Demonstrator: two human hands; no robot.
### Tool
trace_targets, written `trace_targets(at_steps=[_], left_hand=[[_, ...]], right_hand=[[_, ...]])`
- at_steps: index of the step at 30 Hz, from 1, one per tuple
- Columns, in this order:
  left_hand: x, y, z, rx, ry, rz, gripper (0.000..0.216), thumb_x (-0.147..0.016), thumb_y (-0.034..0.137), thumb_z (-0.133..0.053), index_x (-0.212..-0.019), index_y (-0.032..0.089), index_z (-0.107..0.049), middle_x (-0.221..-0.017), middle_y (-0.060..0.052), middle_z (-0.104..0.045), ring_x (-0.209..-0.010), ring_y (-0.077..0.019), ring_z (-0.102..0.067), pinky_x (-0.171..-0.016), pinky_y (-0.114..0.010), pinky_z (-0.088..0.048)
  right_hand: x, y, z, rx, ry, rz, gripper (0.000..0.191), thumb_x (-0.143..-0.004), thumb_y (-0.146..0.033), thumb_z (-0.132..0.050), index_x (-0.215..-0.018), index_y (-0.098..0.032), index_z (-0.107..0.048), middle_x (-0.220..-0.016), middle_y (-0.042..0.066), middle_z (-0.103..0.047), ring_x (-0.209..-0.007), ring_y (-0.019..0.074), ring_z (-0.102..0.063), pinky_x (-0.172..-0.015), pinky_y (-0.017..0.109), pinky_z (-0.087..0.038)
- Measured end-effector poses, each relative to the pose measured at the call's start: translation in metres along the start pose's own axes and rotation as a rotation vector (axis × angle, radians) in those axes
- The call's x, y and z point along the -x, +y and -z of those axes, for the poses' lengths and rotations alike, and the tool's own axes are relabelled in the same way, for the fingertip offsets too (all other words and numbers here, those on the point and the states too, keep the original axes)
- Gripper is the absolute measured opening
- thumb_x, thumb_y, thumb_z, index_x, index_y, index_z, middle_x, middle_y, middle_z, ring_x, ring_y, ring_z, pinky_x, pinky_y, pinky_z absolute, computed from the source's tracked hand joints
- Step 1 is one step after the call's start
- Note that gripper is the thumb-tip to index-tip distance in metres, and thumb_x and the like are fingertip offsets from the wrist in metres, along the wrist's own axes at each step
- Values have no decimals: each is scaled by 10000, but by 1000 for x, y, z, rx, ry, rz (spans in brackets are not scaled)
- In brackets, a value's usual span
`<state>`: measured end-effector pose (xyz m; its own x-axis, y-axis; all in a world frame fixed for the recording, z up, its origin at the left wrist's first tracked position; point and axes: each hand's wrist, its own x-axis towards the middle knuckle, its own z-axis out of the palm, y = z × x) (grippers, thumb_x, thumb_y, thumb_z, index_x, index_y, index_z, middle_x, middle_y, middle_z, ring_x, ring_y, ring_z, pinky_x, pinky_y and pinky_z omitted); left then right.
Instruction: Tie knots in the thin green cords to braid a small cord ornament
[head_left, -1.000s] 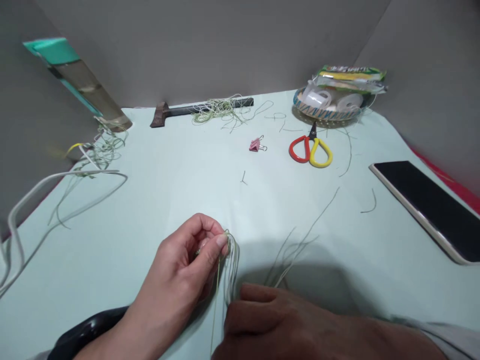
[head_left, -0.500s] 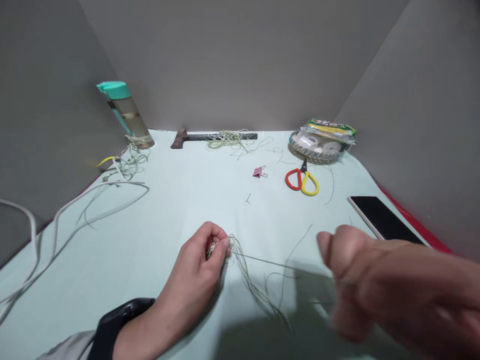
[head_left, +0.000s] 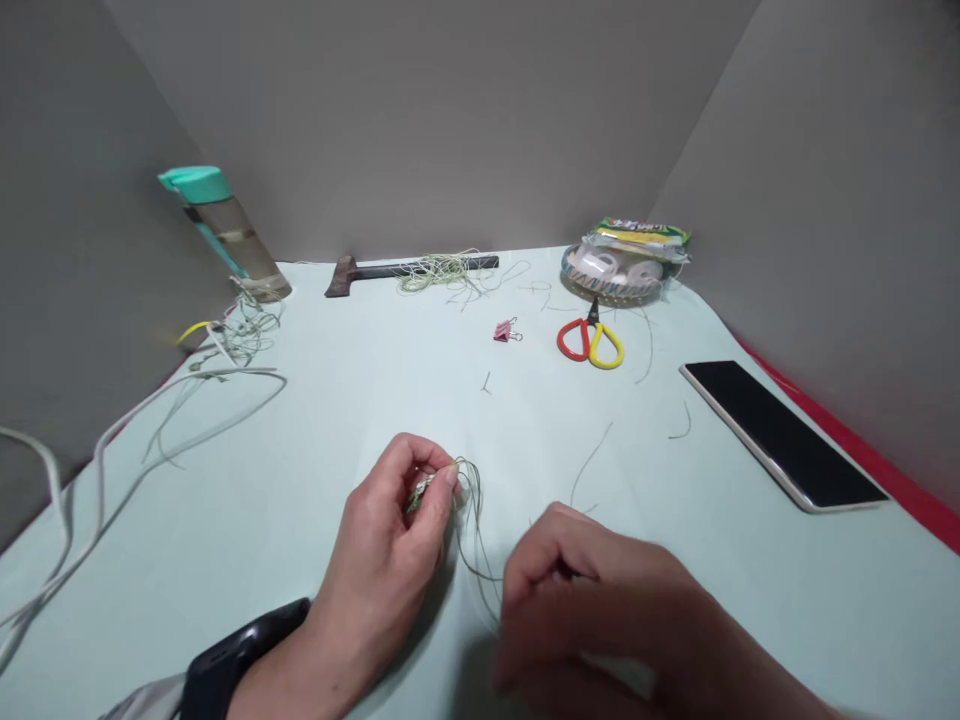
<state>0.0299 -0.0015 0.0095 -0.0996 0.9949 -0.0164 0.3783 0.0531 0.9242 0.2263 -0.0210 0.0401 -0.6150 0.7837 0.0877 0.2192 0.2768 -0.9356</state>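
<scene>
My left hand (head_left: 397, 540) is closed, thumb against forefinger, around a small braided bundle of green-white cord (head_left: 420, 490). Loose strands of thin green cord (head_left: 476, 530) loop out from its fingertips and hang to the right. My right hand (head_left: 592, 610) is near the front of the table, its fingers curled and partly blurred. The strands run up to its fingertips; whether it grips one of them is hidden. Behind the right hand a single thin strand (head_left: 592, 458) lies on the table.
Farther back are scissors (head_left: 591, 343), a pink binder clip (head_left: 506, 331) and a small axe (head_left: 405, 268) under tangled cord. A basket (head_left: 615, 280) stands at the back right, a phone (head_left: 780, 435) lies right, and a bottle (head_left: 232, 235) and white cable (head_left: 105, 470) are left.
My right hand has come in from the far right, closer to my left hand. The strand stretched taut between them is now slack. The view has shifted slightly; my left hand keeps its grip.
</scene>
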Motion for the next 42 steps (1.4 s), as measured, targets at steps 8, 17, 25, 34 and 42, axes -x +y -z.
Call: trace_targets(at_steps=[8,17,25,34,42], left_hand=[[1,-4,-1,-152,52,-162,102,-900,249,-570,-802,234,-595,-613,72,-558,-467,-102,-455,-440,-213,-351],[3,-5,0,-264,70,-314,113,-902,179,-560,-806,233,-581,-638,84,-591,-450,-72,-471,-431,-158,-380],[5,-4,0,-318,69,-394,109,-914,152,-560,-839,230,-571,-657,87,-592,-432,-62,-447,-406,-152,-359],[7,-5,0,-338,46,-453,134,-930,121,-548,-883,246,-560,-674,97,-579,-448,-60,-441,-417,-156,-347],[10,-7,0,-341,11,-476,159,-947,108,-517,-923,261,-551,-720,92,-609,-489,-54,-500,-463,-146,-382]], right_hand=[[-37,10,-14,-675,296,-465,187,-730,-199,-789,-832,-210,-633,-675,-70,-563,-625,84,-473,-590,207,-382],[-38,17,-17,-787,265,-530,381,-660,-218,-856,-938,-215,-596,-676,-74,-607,-612,90,-467,-602,229,-361],[-45,26,-19,-729,259,-566,388,-618,-305,-895,-869,-204,-618,-640,-74,-546,-569,83,-432,-559,229,-352],[-51,32,-19,-681,285,-517,209,-684,-248,-789,-819,-184,-644,-632,-75,-461,-578,73,-369,-537,209,-300],[-49,34,-17,-611,300,-456,100,-724,-186,-689,-807,-194,-635,-599,-89,-432,-563,72,-348,-513,210,-275]])
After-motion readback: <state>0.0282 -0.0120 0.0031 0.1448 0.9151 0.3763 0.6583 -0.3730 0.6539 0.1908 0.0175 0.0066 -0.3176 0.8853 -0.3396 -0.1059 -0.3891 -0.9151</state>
